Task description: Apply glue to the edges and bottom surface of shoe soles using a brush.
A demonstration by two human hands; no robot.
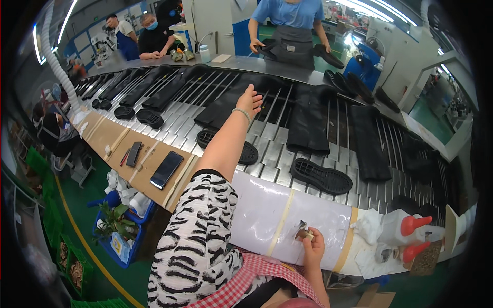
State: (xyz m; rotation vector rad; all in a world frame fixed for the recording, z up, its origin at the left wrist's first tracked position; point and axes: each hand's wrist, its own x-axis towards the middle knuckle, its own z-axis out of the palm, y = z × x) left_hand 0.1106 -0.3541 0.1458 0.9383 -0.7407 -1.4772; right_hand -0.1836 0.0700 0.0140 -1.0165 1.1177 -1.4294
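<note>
My left hand (250, 105) is stretched out over the conveyor, fingers extended, above a black boot shaft (218, 109) lying flat. Whether it touches the shaft I cannot tell. My left forearm partly hides a black shoe sole (249, 154). Low over the white-covered ledge (257, 205), my right hand (314, 249) pinches a small pale block-like piece (306, 234) with a dark end, its kind unclear. Ahead of that hand another black sole (321, 175) rests bottom up on the metal slats, below a second boot shaft (308, 123).
Bottles with red nozzles (415, 225) stand at the right beside crumpled white paper (367, 226). A phone (167, 169) lies on cardboard (113, 134) at left. Across the conveyor (264, 161), a person in blue (290, 13) holds black shoe parts. Blue bins (123, 251) sit lower left.
</note>
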